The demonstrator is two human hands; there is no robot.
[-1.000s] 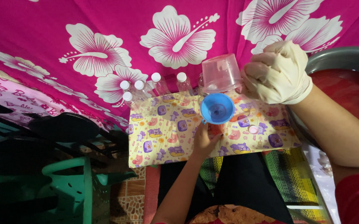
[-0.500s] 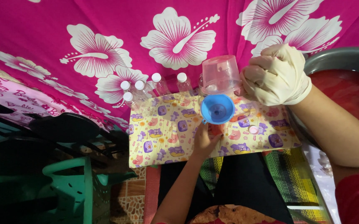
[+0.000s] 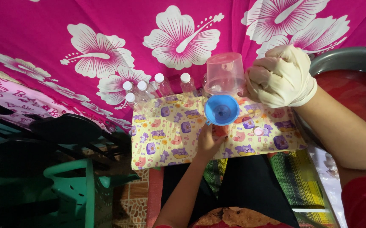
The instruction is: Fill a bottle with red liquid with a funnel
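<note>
R hand, gloved, clenched round the handle of a clear plastic jug, tipped over the blue funnel. L hand gripped a small bottle under it, on the patterned cloth. Best poured slow, funnel kept upright. White-capped bottles, no labels visible, stood behind; grey tub at R.

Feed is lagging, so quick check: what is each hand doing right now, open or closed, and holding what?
Left hand: bare, closed around a small bottle under the blue funnel.
Right hand: gloved, closed on the clear plastic jug, tipped over the funnel.
</note>
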